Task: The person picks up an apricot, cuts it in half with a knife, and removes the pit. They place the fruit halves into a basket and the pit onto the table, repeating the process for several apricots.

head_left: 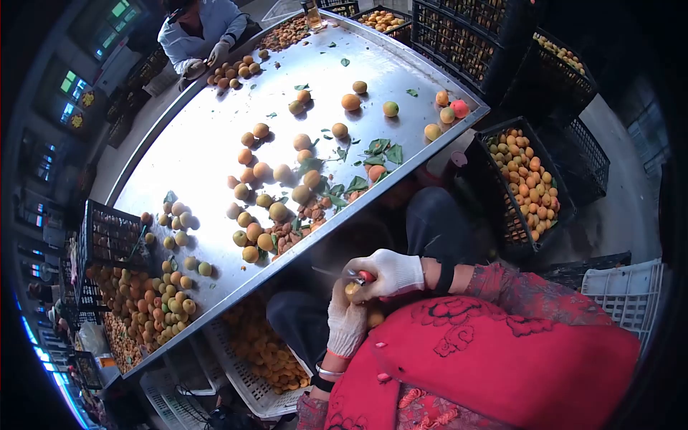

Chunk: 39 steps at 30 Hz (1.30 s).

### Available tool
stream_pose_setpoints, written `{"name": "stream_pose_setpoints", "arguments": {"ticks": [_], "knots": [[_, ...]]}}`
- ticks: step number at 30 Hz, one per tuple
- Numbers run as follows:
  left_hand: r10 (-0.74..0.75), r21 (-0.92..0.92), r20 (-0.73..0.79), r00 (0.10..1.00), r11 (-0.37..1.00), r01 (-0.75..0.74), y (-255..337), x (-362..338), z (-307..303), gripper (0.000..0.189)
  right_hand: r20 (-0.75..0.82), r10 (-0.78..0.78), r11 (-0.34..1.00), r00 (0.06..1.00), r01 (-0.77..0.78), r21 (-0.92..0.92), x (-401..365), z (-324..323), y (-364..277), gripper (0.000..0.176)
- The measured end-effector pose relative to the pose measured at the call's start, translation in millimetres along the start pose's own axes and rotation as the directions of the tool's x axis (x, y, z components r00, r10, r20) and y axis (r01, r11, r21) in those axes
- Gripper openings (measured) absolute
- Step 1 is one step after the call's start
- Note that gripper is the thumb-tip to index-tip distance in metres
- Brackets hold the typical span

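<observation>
Both my hands wear white knit gloves and are close together above my lap. My left hand [345, 319] is closed around an apricot [352, 289], of which only a small yellow part shows between the fingers. My right hand [395, 273] grips a small knife [366, 276] with a red handle, its metal part against the fruit. The glove hides much of the tool. Below the hands, another rounded orange fruit [375, 317] shows partly beside the red apron [494, 351].
A metal table [215, 143] ahead carries scattered apricots, leaves and a pile of pits [312, 211]. A white basket [247, 380] of apricot halves stands below its edge. At right is a black crate [527, 183] of whole apricots. Across the table sits a gloved person [208, 32].
</observation>
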<state>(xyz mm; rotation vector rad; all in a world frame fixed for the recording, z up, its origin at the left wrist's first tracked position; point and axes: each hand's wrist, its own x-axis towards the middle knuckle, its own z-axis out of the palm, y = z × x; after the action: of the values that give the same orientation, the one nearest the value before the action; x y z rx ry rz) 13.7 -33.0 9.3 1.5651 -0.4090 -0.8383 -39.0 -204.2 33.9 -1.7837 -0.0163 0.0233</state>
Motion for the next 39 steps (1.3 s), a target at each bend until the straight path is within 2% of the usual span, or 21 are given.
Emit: {"name": "stream_pose_setpoints", "arguments": {"ticks": [1, 3, 4, 9, 10, 11, 12, 13, 15, 16, 19, 21, 24, 25, 27, 30, 31, 33, 35, 37, 39], "knots": [[0.004, -0.005, 0.009, 1.000, 1.000, -0.004, 3, 0, 2, 0.040, -0.007, 0.003, 1.000, 1.000, -0.004, -0.008, 0, 0, 2, 0.038], [-0.031, 0.167, -0.018, 0.999, 0.985, 0.033, 16, -4, 4, 0.037, -0.056, -0.189, 0.956, 0.980, 0.171, -0.238, 0, 5, 10, 0.032], [-0.082, 0.160, -0.020, 0.996, 0.984, 0.084, 15, -4, 2, 0.038, -0.090, -0.255, 0.949, 0.963, 0.231, -0.216, 0, 8, 11, 0.025], [-0.062, 0.010, -0.005, 0.998, 0.998, 0.062, 9, -4, -2, 0.049, -0.081, -0.235, 0.922, 0.969, 0.195, -0.335, 10, 15, 17, 0.022], [-0.018, 0.058, 0.011, 1.000, 0.998, 0.017, 10, -4, -2, 0.053, -0.203, -0.038, 0.997, 0.978, 0.023, -0.074, 15, 17, 20, 0.021], [0.025, 0.106, 0.028, 0.999, 0.994, -0.028, 12, -3, -1, 0.057, -0.264, 0.182, 0.970, 0.947, -0.128, 0.208, 21, 18, 24, 0.021], [0.123, 0.112, 0.028, 0.992, 0.986, -0.125, 15, -3, 0, 0.061, -0.317, 0.263, 0.926, 0.911, -0.147, 0.347, 29, 15, 23, 0.021], [0.122, 0.114, 0.015, 0.992, 0.986, -0.123, 21, -3, -1, 0.061, -0.216, 0.444, 0.792, 0.870, -0.268, 0.548, 28, 8, 22, 0.019], [0.008, -0.074, -0.032, 0.999, 0.997, -0.010, 40, -7, -7, 0.056, -0.140, 0.483, 0.779, 0.864, -0.352, 0.518, 31, -1, 17, 0.017], [-0.106, -0.290, -0.018, 0.994, 0.952, 0.096, 53, -10, -14, 0.051, -0.181, 0.414, 0.848, 0.892, -0.306, 0.434, 32, -1, 17, 0.017], [-0.035, -0.281, -0.296, 0.955, 0.958, -0.052, 58, -9, -48, 0.036, -0.235, 0.257, 0.960, 0.937, -0.220, 0.172, 39, -2, 22, 0.038], [0.011, -0.264, -0.476, 0.879, 0.952, -0.155, 48, -13, -80, 0.033, -0.201, 0.304, 0.951, 0.931, -0.309, 0.005, 43, -12, 25, 0.040], [0.129, 0.159, -0.673, 0.728, 0.987, -0.028, 12, -29, -156, 0.034, -0.230, 0.261, 0.956, 0.937, -0.284, -0.070, 48, -33, 36, 0.036], [0.088, 0.211, -0.725, 0.683, 0.972, 0.099, 21, -38, -166, 0.036, -0.240, 0.225, 0.958, 0.944, -0.258, -0.120, 48, -44, 24, 0.033], [0.269, 0.563, -0.750, 0.604, 0.739, 0.370, -11, -50, -208, 0.038, -0.242, 0.148, 0.956, 0.959, -0.201, -0.214, 54, -63, 23, 0.031], [0.237, 0.543, -0.772, 0.591, 0.729, 0.417, -4, -50, -214, 0.039, -0.197, 0.161, 0.934, 0.967, -0.213, -0.286, 58, -84, -2, 0.032], [0.237, 0.542, -0.772, 0.590, 0.730, 0.416, -1, -42, -214, 0.039, -0.208, 0.115, 0.911, 0.971, -0.187, -0.368, 60, -89, -1, 0.032], [0.160, 0.380, -0.679, 0.717, 0.912, 0.155, 7, -18, -207, 0.039, -0.244, -0.091, 0.852, 0.965, -0.052, -0.521, 75, -104, 0, 0.032], [0.068, 0.056, -0.603, 0.795, 0.998, -0.043, 30, 19, -176, 0.034, -0.335, 0.077, 0.884, 0.939, -0.220, -0.413, 100, -120, -34, 0.032], [0.091, 0.014, -0.441, 0.893, 0.995, -0.094, 45, 56, -146, 0.032, -0.445, 0.049, 0.940, 0.894, -0.192, -0.283, 131, -136, -33, 0.030], [0.156, 0.065, -0.360, 0.920, 0.988, -0.142, 40, 86, -118, 0.032, -0.440, -0.079, 0.871, 0.895, -0.153, -0.468, 166, -152, -23, 0.029]]}}
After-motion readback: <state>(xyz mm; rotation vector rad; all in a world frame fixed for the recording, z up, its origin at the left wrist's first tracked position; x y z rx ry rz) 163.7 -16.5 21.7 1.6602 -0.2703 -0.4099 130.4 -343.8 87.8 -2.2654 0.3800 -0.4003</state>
